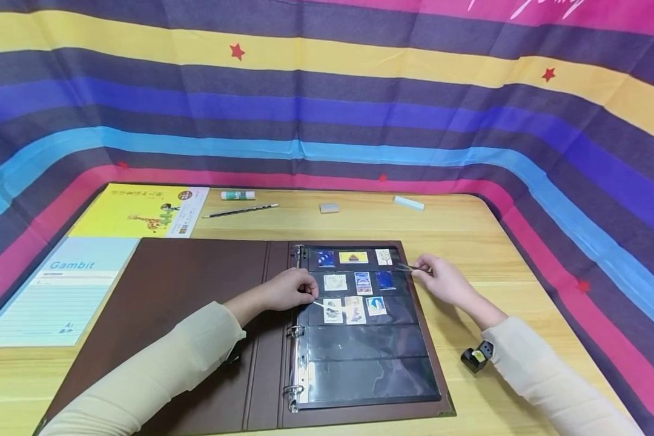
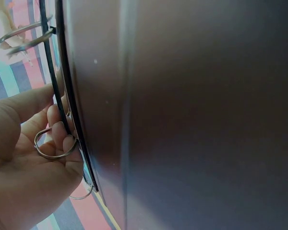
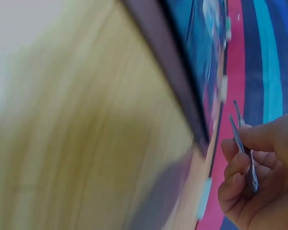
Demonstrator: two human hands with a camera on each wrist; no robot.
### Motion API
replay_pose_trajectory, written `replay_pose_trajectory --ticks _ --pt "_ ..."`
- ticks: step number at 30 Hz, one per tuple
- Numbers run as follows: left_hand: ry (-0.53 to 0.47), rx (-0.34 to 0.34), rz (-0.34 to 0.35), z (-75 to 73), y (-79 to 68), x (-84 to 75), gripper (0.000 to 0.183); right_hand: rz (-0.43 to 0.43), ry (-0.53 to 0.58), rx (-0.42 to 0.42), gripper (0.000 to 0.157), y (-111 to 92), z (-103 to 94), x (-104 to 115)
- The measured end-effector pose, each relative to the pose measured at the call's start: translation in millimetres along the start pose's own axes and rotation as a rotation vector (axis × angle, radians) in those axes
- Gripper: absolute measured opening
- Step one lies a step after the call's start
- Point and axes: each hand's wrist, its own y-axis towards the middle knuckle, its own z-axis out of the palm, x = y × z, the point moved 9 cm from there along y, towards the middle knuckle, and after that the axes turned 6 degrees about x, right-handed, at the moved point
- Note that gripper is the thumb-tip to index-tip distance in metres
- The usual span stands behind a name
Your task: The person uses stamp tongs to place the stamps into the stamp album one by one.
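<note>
A brown ring-binder stamp album (image 1: 207, 272) lies open, its black pocket page (image 1: 370, 342) holding several stamps in three upper rows. My left hand (image 1: 289, 289) is over the page's inner edge, beside the binder rings (image 2: 55, 143). Thumb and forefinger pinch a thin white sliver (image 1: 318, 303), too small to identify, close to the stamp with a grey picture (image 1: 333, 310). At the page's right edge, my right hand (image 1: 441, 280) holds metal tweezers (image 3: 241, 136) between thumb and fingers. The tweezer tips stand apart, near the tree stamp (image 1: 384, 257) in the top row.
Left of the album lie a light-blue notepad (image 1: 60, 290) and a yellow booklet (image 1: 136, 209). Along the back are a glue stick (image 1: 237, 195), a pencil (image 1: 241, 211), a grey eraser (image 1: 329, 208) and a pale blue block (image 1: 409, 203). Striped cloth (image 1: 327, 109) hangs behind.
</note>
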Motion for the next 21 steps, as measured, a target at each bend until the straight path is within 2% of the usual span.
replay_pose_trajectory --ticks 7,16,21 --pt "0.006 -0.001 0.01 -0.4 -0.8 -0.5 0.007 0.146 -0.016 -0.05 0.011 -4 -14.1 -42" --pt "-0.013 0.004 0.003 -0.7 -1.4 -1.0 0.006 0.236 -0.083 -0.046 0.016 -7 -18.9 -59" --pt "-0.012 0.004 -0.001 0.4 -0.5 1.2 0.007 0.299 -0.154 0.022 0.019 -7 -14.9 -66"
